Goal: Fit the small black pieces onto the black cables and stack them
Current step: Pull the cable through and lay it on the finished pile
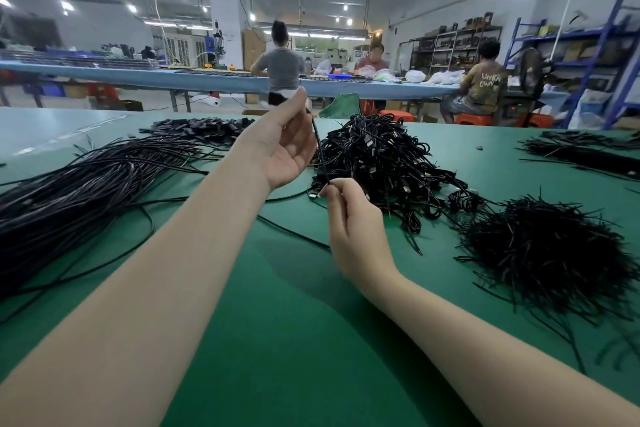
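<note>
1. The left hand [287, 146] is raised palm-up above the green table [277, 305], its thumb and forefinger pinching the upper end of one black cable [320, 152].
2. The right hand [349, 218], lower and nearer, pinches the same cable's lower stretch between its fingertips.
3. Behind the cable lies a tangled cable pile [384, 163].
4. Whether a small piece sits at the upper pinch is hard to make out.

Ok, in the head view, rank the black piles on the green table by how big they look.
1. Long cable bundle at left.
2. Short-strand heap at right and tangled cable pile at centre: alike, nearness unsure.
3. Small pieces pile at back.
</note>
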The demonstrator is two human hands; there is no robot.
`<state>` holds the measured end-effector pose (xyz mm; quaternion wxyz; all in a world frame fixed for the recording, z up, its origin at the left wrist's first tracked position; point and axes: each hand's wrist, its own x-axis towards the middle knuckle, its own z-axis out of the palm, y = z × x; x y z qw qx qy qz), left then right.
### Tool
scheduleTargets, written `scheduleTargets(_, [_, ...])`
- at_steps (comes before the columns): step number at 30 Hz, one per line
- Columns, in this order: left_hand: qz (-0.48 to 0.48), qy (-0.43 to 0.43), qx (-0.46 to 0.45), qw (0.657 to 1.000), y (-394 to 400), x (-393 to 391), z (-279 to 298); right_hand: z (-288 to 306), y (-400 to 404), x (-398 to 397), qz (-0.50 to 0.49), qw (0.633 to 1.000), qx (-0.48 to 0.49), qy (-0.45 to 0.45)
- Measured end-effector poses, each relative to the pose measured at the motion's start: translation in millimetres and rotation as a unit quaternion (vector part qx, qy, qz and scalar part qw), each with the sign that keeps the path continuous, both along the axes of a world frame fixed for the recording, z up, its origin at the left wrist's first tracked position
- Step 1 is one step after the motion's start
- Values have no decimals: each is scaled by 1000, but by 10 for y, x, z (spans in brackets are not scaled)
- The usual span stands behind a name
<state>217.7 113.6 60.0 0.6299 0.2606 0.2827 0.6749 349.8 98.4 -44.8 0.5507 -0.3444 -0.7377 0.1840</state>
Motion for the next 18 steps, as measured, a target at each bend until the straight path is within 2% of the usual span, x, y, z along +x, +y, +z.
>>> scheduleTargets(3, [-39, 27, 13, 999, -22, 8, 20, -2, -3, 28, 12, 1000, 3, -11])
scheduleTargets(8, [-79, 217, 35, 972, -62, 30, 70, -8, -13, 14, 36, 999, 10, -34])
scheduleTargets(11, [-72, 220, 55, 971, -123, -43, 190, -3, 24, 36, 93, 994, -52, -36])
scheduleTargets(13, [-131, 201, 86, 967, -210, -157, 276, 32, 61, 82, 124, 984, -123, -27])
scheduleTargets(15, [-230, 238, 110, 937, -287, -281, 316, 84, 107, 143, 107, 981, -162, 5])
scheduleTargets(16, [-271, 298, 103, 910, -314, -313, 311, 122, 128, 173, 94, 980, -171, 31])
scheduleTargets(18, [-305, 481, 29, 822, -308, -297, 234, 207, 160, 222, 79, 978, -175, 83])
